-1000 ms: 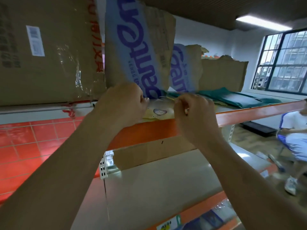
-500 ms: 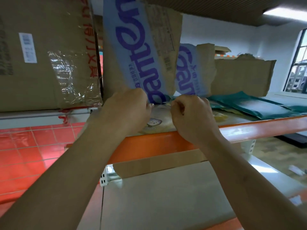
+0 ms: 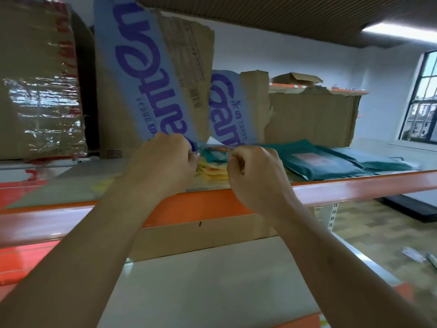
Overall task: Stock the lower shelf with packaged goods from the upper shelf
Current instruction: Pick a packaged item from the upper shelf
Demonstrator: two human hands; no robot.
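Flat packet (image 3: 214, 153), teal with orange print, blurred, sits atop a yellow packet stack (image 3: 212, 172) at the front edge of the upper shelf (image 3: 354, 183). Left hand (image 3: 165, 162) and right hand (image 3: 256, 172) have curled fingers pinching its ends. Torn blue-lettered carton (image 3: 151, 79) behind; teal pouches (image 3: 319, 162) to the right.

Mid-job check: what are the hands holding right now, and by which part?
Both seem to pinch one teal-and-orange packet on the upper shelf: left hand at its left end, right hand at its right end. Fingertips are hidden.
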